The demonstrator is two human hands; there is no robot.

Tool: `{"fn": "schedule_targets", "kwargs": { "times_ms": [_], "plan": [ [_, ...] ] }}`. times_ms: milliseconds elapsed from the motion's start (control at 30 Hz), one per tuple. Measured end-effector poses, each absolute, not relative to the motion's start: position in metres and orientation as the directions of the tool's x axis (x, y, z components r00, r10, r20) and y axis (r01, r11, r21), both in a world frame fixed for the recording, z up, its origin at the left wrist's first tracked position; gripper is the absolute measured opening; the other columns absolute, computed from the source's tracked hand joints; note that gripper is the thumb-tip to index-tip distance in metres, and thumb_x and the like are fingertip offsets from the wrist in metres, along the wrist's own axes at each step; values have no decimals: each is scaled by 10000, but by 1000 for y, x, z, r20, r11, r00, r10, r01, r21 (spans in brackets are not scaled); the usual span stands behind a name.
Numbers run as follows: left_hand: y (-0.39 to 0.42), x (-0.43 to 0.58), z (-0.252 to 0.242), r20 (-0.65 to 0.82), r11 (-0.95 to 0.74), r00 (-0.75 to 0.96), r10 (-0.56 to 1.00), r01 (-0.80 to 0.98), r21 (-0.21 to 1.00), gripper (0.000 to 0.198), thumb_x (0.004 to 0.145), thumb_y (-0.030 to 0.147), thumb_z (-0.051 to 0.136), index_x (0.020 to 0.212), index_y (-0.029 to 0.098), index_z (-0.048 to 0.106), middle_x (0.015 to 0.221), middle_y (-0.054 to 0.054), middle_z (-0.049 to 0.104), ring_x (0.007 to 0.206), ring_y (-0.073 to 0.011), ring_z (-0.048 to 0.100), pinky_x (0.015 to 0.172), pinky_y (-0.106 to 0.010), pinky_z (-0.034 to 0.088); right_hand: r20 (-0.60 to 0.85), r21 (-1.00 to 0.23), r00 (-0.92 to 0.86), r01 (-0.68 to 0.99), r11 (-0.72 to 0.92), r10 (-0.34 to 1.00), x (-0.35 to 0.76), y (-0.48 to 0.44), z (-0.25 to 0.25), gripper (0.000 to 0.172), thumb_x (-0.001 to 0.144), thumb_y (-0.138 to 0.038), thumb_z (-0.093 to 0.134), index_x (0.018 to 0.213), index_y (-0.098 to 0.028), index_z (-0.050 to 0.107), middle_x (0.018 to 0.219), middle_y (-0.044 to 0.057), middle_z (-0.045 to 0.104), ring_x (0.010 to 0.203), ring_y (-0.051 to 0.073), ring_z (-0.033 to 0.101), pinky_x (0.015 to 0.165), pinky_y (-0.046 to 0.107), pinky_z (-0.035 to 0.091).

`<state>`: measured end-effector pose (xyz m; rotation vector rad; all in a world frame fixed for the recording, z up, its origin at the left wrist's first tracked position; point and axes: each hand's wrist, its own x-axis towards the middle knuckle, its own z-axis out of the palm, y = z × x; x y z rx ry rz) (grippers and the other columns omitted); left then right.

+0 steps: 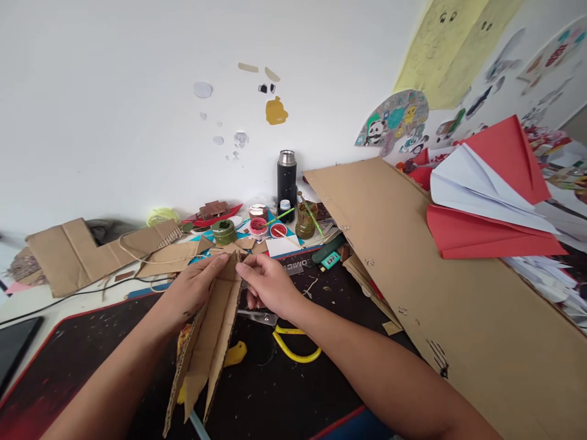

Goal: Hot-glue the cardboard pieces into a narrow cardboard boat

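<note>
Between my two hands is a folded strip of cardboard [211, 333], bent lengthwise into a trough with its near end splayed. My left hand [200, 282] grips its left wall near the far end, thumb on top. My right hand [270, 284] pinches the right wall at the same end, with its lower fingers curled underneath. Below the right hand, scissors with yellow handles [298, 354] lie on the dark mat. A yellow tool [235, 354] shows partly behind the cardboard, and the rest of it is hidden.
Paint jars [224, 232], brushes and a black thermos [287, 177] stand along the wall. A large cardboard sheet [389, 256] slopes across the right, bearing red and white folded paper [490, 195]. More cut cardboard [87, 253] lies at the left on the dark mat's [105, 360] far side.
</note>
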<state>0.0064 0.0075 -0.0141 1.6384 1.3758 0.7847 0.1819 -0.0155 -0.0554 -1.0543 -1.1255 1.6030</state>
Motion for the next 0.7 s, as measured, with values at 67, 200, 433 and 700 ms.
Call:
{"fn": "schedule_targets", "kwargs": {
  "times_ms": [67, 200, 433, 700],
  "plan": [
    [8, 6, -16, -59, -47, 221, 973, 444, 895, 719, 855, 823, 588, 1137, 206, 828, 1269, -91, 820, 1269, -393, 690, 1167, -478, 495, -163, -959, -243, -189, -212, 956, 182, -15, -55, 209, 1004, -406, 661, 955, -243, 539, 473, -128, 494, 347, 107, 520, 341, 196, 344],
    [7, 7, -20, 2, -85, 181, 983, 450, 889, 679, 855, 778, 617, 1205, 232, 817, 1371, -78, 781, 1385, -378, 627, 1214, -455, 456, -192, -956, -238, -173, -236, 952, 182, -15, -55, 230, 1001, -421, 667, 940, -243, 535, 480, -125, 505, 348, 105, 519, 351, 196, 348],
    [4, 9, -16, 9, -76, 141, 990, 477, 876, 653, 859, 736, 618, 1259, 260, 818, 1428, -51, 752, 1426, -377, 601, 1169, -427, 514, -175, -960, -238, -175, -219, 955, 182, -15, -55, 247, 1000, -428, 669, 924, -240, 528, 481, -127, 498, 351, 100, 517, 362, 195, 343],
    [9, 3, -14, -10, -83, 189, 982, 476, 875, 677, 835, 779, 640, 1224, 260, 834, 1411, -54, 761, 1413, -387, 609, 1212, -454, 464, -145, -967, -272, -166, -195, 951, 181, -16, -58, 284, 987, -461, 689, 917, -244, 520, 480, -131, 494, 357, 97, 524, 362, 193, 336]
  ]
}}
